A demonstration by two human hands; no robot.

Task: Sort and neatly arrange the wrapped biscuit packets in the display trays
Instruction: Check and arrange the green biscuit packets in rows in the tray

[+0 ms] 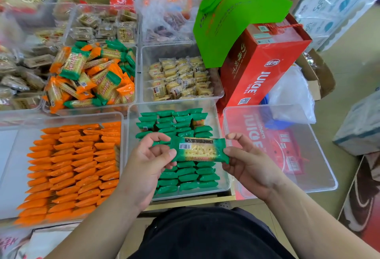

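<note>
Both hands pinch one green packet [200,150] by its crimped ends: the left hand [150,162] has thumb and fingertips closed on the left end, and the right hand [250,164] nips the right end the same way. The packet is held level and flat, barcode side up, just above the green tray [195,195] at lower centre of the frame. Under it the green rows [185,176] stand on edge in tidy columns, though the hands hide the middle of the tray, so I cannot tell where the open slot is. To the lower left the orange tray [12,156] is already packed in overlapping rows, with bare floor along its left side. Above it, at middle left, the mixed tray [88,109] holds a jumble of orange and green packets [92,77] — the sorting looks well along but far from finished. At lower right sits an empty clear tray [308,166]. The step in hand seems to be placing a sorted green packet. Next it probably needs turning onto its edge to match its neighbours, then sliding into a column without toppling them — a light, two-handed lowering would suit.
</note>
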